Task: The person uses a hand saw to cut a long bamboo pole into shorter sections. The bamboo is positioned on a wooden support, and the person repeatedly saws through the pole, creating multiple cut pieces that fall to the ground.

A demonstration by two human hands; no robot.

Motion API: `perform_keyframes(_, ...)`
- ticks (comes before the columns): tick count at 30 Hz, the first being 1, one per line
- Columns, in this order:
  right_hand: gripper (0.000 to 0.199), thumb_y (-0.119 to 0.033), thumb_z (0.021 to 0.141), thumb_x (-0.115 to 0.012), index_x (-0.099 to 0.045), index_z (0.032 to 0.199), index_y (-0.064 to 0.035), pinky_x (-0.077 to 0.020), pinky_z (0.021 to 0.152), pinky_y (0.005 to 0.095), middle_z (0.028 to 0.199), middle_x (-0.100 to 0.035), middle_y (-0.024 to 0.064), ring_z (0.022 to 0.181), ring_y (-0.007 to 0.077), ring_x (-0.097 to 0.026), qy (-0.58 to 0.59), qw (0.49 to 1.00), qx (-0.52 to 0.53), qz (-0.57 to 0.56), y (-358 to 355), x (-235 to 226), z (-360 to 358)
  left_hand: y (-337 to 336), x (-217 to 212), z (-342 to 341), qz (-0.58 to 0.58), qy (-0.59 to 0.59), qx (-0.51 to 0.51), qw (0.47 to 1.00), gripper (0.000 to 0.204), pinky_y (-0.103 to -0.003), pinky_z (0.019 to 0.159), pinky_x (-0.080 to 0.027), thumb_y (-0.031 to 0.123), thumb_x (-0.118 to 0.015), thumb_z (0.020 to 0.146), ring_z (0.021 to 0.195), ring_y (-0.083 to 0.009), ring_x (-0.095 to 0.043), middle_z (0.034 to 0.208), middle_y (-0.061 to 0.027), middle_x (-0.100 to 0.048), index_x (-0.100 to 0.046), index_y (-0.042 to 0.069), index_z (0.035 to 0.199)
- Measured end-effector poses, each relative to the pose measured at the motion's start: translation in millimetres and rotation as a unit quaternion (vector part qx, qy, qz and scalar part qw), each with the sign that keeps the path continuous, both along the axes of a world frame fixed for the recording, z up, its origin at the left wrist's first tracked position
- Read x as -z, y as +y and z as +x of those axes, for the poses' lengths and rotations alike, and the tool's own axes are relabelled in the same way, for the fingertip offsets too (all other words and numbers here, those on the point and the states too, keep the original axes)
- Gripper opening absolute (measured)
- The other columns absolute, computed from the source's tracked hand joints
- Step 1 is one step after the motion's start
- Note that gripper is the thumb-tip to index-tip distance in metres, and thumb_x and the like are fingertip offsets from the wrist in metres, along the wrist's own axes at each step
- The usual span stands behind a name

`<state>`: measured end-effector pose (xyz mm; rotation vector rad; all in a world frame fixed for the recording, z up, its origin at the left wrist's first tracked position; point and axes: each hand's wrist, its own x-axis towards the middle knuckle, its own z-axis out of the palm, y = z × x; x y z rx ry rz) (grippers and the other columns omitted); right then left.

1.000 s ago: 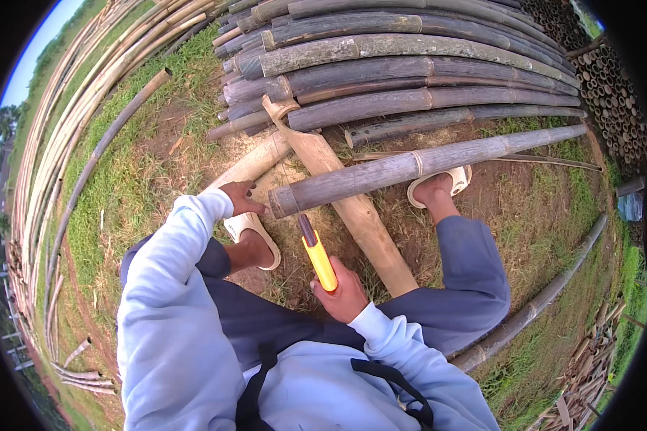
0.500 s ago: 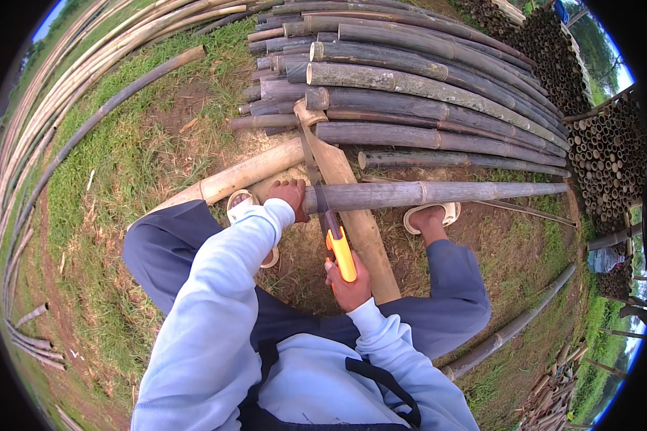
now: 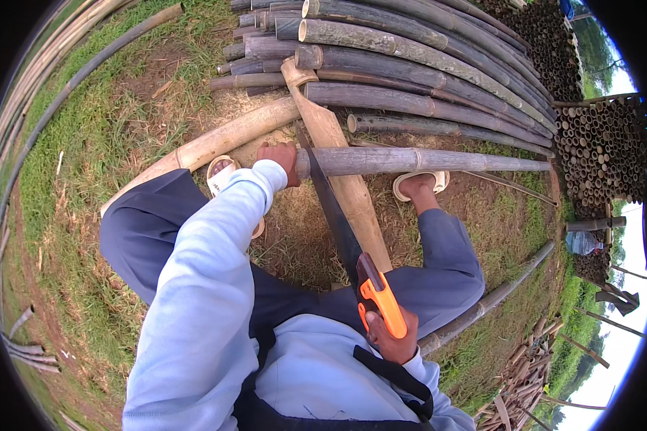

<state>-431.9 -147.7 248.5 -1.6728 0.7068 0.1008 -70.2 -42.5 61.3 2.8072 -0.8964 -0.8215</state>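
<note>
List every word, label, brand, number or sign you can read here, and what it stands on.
None can be read in this view.
Left slipper: small dark marks on the strap, too small to read.
Saw: no legible lettering on its orange handle or dark blade.
Bamboo pole under the left hand: none legible.

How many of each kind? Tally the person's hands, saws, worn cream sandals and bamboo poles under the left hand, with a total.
Left hand and right hand: 2
Saw: 1
Left sandal and right sandal: 2
Bamboo pole: 1
Total: 6
</note>
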Motion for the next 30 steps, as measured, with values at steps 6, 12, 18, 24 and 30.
perform_keyframes(6,0.016,-0.012,0.093,-0.069,-0.062,0.088,0.0018,-0.0431,0.057,0.0280,0.068,-0.055,0.0007,0.060,0.0090,-0.049,-0.004,1.000,0.011,-0.002,0,100,120,1,8,-6,-0.021,-0.065,0.009,0.998,0.070,-0.044,0.100,-0.047,0.040,-0.085,0.062,0.099,-0.0319,-0.071,0.102,-0.0137,-0.073,-0.059,0.006,0.118)
perform_keyframes(12,0.015,-0.012,0.092,-0.070,-0.064,0.093,0.0021,-0.0443,0.053,0.0273,0.066,-0.057,0.0011,0.058,0.0083,-0.055,-0.065,0.995,-0.026,0.065,-10,96,120,-4,-6,3,0.009,-0.008,0.003,1.000,0.065,-0.047,0.107,-0.042,0.035,-0.083,0.064,0.102,-0.0305,-0.071,0.107,-0.0168,-0.073,-0.060,0.005,0.116)
perform_keyframes(18,0.014,-0.006,0.094,-0.066,-0.067,0.105,0.0028,-0.0442,0.052,0.0221,0.068,-0.059,-0.0021,0.056,0.0041,-0.054,0.047,0.999,0.008,0.025,-2,8,20,-4,-9,4,0.015,0.016,-0.018,1.000,0.062,-0.045,0.108,-0.043,0.034,-0.082,0.065,0.103,-0.0303,-0.071,0.106,-0.0158,-0.074,-0.061,0.006,0.116)
perform_keyframes(24,0.017,-0.009,0.090,-0.070,-0.059,0.081,0.0013,-0.0434,0.057,0.0305,0.065,-0.056,0.0024,0.060,0.0100,-0.048,-0.058,0.998,-0.009,0.031,-4,116,157,-6,-14,-2,0.034,0.006,-0.025,0.999,0.065,-0.046,0.108,-0.043,0.034,-0.083,0.064,0.105,-0.0303,-0.070,0.111,-0.0161,-0.073,-0.060,0.006,0.119)
perform_keyframes(30,0.016,-0.008,0.090,-0.070,-0.066,0.098,0.0044,-0.0483,0.061,0.0285,0.071,-0.063,0.0051,0.064,0.0113,-0.058,-0.002,0.999,-0.001,0.046,4,62,71,-8,-22,7,0.067,0.034,-0.011,0.997,0.071,-0.045,0.107,-0.043,0.042,-0.084,0.065,0.110,-0.0295,-0.068,0.114,-0.0150,-0.072,-0.060,0.007,0.122)
